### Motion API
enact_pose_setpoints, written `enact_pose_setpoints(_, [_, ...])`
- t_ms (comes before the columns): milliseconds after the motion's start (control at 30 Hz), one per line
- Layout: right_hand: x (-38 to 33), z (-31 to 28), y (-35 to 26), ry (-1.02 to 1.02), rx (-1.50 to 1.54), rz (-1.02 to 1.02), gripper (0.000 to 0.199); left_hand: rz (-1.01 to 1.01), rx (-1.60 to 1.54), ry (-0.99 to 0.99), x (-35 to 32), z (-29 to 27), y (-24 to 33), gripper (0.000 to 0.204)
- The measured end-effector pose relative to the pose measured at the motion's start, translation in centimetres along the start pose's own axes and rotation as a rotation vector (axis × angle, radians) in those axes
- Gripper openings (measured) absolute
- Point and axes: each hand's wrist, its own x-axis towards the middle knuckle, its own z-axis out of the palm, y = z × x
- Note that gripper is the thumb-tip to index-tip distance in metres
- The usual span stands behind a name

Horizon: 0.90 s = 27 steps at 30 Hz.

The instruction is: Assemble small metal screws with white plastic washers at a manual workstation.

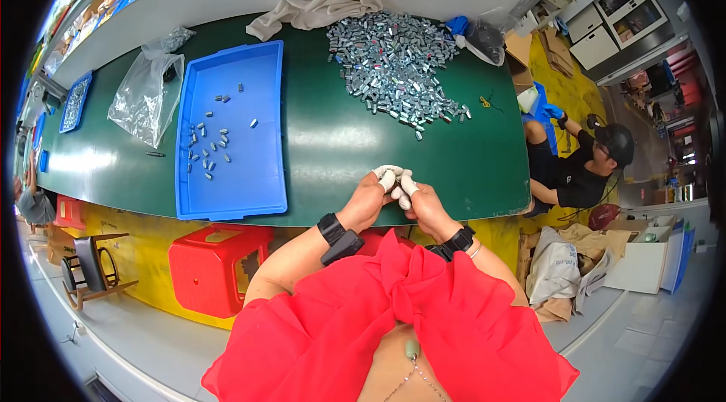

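Observation:
My left hand (366, 199) and my right hand (425, 207) meet over the near edge of the green table (325, 145). White coverings wrap the fingertips of both, which are closed in pinches close against each other. Whatever lies between them is too small and hidden to make out. Beyond my hands spreads a large heap of small silvery metal cylinders (393, 54), with several strays at its near end. To the left lies a shallow blue tray (234, 201), where several of the same metal pieces (203, 128) are scattered, mostly in its left half.
A clear plastic bag (147, 99) and a small blue tray (74, 103) lie farther left. Crumpled cloth (314, 9) rests against the back partition. Yellow-handled scissors (485, 102) sit right of the heap. A red stool (208, 270) stands below the table; a person (586, 167) sits at right.

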Motion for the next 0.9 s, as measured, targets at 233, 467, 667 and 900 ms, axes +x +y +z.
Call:
enact_pose_setpoints(233, [0.3, -4.6, -1.1, -0.099, 0.027, 0.067, 0.031, 0.019, 0.049, 0.084, 2.7, 2.4, -2.5, 0.022])
enact_pose_setpoints(467, [1.9, -11.3, -1.4, -0.265, 0.076, 0.162, 0.024, 0.064, 0.033, 0.211, 5.3, 6.5, -5.9, 0.022])
enact_pose_setpoints(667, [3.2, -10.7, -1.7, -0.115, -0.302, -0.434, 0.021, 0.208, 0.001, 0.431, 5.2, 8.4, -4.8, 0.022])
enact_pose_setpoints(900, [2.2, -7.5, -4.0, 0.071, -0.504, -0.765, 0.017, 0.302, 0.178, 0.478, 3.7, 6.3, -0.3, 0.025])
